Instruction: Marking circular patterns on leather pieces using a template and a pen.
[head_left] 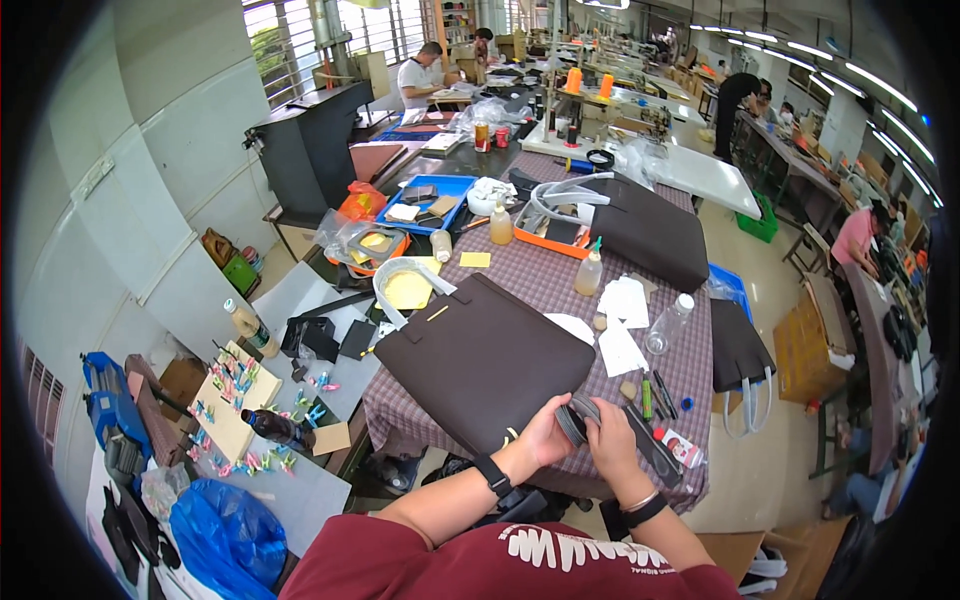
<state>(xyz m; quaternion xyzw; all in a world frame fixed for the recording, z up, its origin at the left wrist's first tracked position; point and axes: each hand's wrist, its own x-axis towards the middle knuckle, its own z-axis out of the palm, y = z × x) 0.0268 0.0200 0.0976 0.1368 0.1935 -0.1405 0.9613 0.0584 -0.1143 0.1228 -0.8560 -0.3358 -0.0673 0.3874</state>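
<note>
Both my hands are closed on a bundle of dark grey strips with lighter edges, folded or stacked; its exact kind is unclear. My left hand grips the bundle's left side, and my right hand wraps its other end. They are at the lower right corner of a dark brown bag, which lies flat on the checked cloth. That bag's handle is wrapped in pale film and points away from me. Right of my hands lie a long dark strip and several pens.
A second brown bag lies farther back. Glue bottles, a clear bottle and white paper pieces stand or lie on the checked cloth. Left are a clip-covered board and a dark bottle. People work farther off.
</note>
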